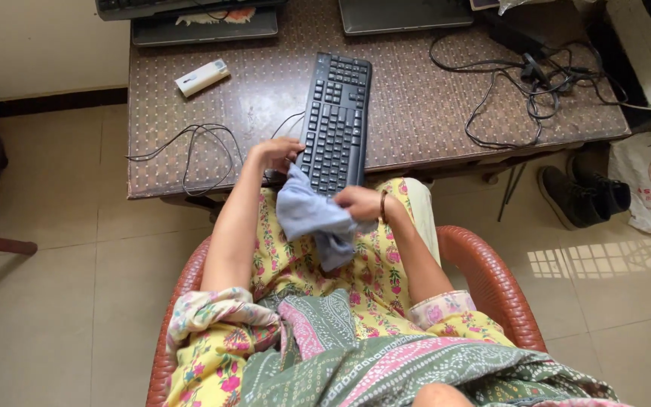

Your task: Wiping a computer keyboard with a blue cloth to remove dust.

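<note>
Speckled brown laminate covers the surface (431,113), with pale floor tiles around it. At far left lies a small white rectangular box (202,77), then a loose thin black cable (190,147). The left hand (276,154) is closed on the near left edge of the flat black plastic keyboard (335,122), which looks rigid and light, best gripped by its sides. The right hand (357,203) clutches a soft, limp pale-blue cloth (312,218) draped off the keyboard's near end; it probably bunches easily. Tangled black cables (536,83) sit far right.
</note>
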